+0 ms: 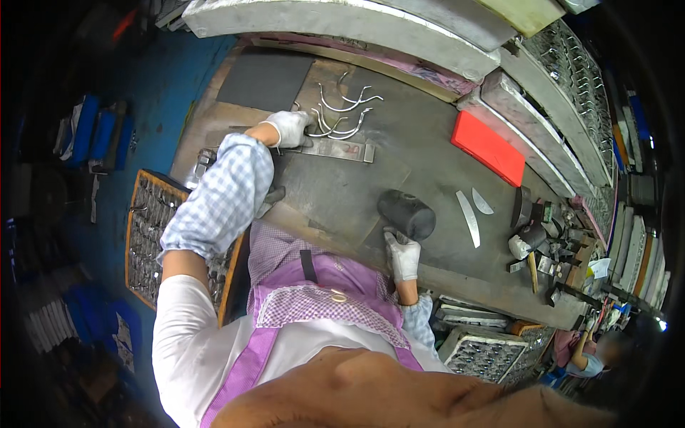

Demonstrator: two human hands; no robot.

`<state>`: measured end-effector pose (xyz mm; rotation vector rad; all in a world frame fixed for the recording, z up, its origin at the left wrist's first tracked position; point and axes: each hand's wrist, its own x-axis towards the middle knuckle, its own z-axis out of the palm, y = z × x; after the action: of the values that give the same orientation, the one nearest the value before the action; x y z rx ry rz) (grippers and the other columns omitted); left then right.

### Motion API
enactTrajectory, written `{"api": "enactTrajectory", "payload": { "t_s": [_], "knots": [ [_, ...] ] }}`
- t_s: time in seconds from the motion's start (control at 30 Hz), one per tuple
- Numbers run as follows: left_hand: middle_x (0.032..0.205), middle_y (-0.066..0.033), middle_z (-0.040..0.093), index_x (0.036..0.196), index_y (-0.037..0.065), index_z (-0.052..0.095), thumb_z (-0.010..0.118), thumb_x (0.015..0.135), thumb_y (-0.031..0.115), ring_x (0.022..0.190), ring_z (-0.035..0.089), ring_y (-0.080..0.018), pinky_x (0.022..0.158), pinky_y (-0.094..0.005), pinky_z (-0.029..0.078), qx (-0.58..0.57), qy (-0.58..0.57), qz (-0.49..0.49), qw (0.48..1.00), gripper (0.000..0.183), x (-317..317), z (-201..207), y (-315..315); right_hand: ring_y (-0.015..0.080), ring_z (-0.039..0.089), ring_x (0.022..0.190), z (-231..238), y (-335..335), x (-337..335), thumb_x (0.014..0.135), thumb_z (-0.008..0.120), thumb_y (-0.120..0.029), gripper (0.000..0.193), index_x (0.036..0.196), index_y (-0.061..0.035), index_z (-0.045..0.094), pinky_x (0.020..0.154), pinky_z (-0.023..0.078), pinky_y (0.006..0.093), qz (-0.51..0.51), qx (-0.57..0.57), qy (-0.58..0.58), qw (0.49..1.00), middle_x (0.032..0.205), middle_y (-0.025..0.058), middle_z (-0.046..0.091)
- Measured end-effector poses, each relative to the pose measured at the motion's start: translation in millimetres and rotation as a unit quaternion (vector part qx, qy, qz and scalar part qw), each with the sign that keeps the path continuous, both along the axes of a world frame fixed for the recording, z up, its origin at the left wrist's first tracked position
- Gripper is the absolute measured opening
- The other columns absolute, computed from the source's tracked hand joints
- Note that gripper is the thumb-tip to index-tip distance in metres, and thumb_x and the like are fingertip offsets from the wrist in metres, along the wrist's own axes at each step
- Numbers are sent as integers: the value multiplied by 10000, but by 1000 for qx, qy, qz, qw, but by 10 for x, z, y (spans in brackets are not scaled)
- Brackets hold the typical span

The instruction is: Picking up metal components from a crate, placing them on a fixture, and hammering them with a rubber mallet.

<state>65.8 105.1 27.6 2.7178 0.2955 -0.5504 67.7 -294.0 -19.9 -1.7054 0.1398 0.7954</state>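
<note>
Black mallet [407, 215] near table edge [464, 276]

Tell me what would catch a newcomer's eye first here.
The flat red box lying on the right half of the workbench stands out most. Next come the black mallet near the workbench's front edge and the curved silvery rods toward the back.

One large black mallet [407, 214], one red box [488, 148], two silver blades [469, 220] [482, 202], one dark sheet [264, 78]
</note>
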Motion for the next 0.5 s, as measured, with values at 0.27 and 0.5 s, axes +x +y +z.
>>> {"api": "enactTrajectory", "payload": {
  "t_s": [0.27, 0.5],
  "knots": [
    [971, -147, 650, 1190, 110, 612, 598, 854, 140, 810, 656, -326, 735, -415, 536, 3, -354, 82, 932, 338, -493, 83, -497, 243, 700, 814, -274, -87, 77, 801, 760, -174, 272, 985, 16, 699, 718, 521, 348, 160, -165, -242, 943, 932, 134, 731],
    [821, -48, 539, 951, 140, 607, 539, 780, 79, 755, 558, -249, 658, -387, 491, 128, -301, 37, 944, 194, -579, -464, -1230, 199, 665, 851, -280, -123, 47, 801, 767, -172, 335, 1038, 44, 671, 777, 507, 330, 147, -191, -133, 961, 973, 116, 713]
  ]
}}
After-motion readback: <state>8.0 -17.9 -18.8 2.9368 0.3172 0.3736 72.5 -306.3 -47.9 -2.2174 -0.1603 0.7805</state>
